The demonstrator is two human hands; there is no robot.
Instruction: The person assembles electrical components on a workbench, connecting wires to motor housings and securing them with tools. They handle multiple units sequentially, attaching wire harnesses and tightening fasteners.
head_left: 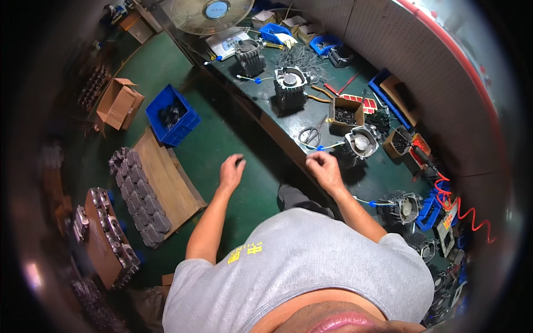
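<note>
Over the green floor, just left of the workbench, my left hand (231, 171) hangs with its fingers curled in; a small dark spot shows between them, too small to name. My right hand (327, 172) is at the bench's near edge, thumb and fingertips pressed together; whatever they hold, if anything, is hidden. Closest to it is a finned metal housing (361, 142) with an open round top and a white wire carrying a blue connector (320, 148). Black-handled scissors (309, 136) lie just beyond. Similar housings stand farther along (291, 83) and nearer me on the right (404, 208).
On the bench are a cardboard box of small dark parts (345, 115), orange-handled pliers (320, 96), blue bins (273, 33) and a red coiled hose (444, 188). A fan (214, 12) stands at the far end. Left on the floor: a blue crate (177, 133), an open carton (117, 102) and stacked grey parts (136, 194).
</note>
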